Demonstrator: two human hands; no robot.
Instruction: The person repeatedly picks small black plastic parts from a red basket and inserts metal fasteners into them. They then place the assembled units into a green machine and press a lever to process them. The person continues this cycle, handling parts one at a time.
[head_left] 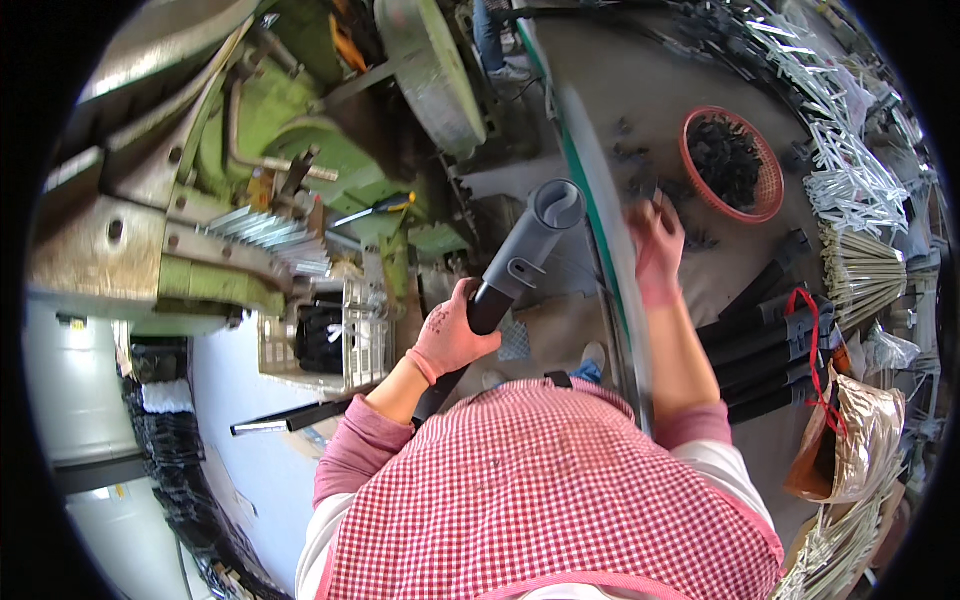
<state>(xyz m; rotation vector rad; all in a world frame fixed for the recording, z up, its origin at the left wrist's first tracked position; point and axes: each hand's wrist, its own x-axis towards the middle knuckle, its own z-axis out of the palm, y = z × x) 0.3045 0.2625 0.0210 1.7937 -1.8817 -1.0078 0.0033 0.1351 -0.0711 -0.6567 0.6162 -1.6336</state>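
My left hand point(455, 335), in a pink glove, is wrapped round a black tube point(489, 309). A grey plastic socket point(530, 245) caps the tube's upper end, its round open mouth tilted up and to the right. A small tab sticks out of the socket's side. Over the table on the right, my right hand point(657, 240) is curled with its fingertips drawn together. Motion blurs it, and whatever it may pinch is too small to name. Small black plastic pieces point(640, 160) lie scattered on the table close to those fingers.
A red basket point(772, 190) of black pieces stands on the grey table point(600, 60). Black tubes point(760, 365) and bundled metal rods point(865, 275) lie at the right. A green machine point(350, 160) fills the left, with a screwdriver point(375, 209) on it and a crate point(365, 345) below.
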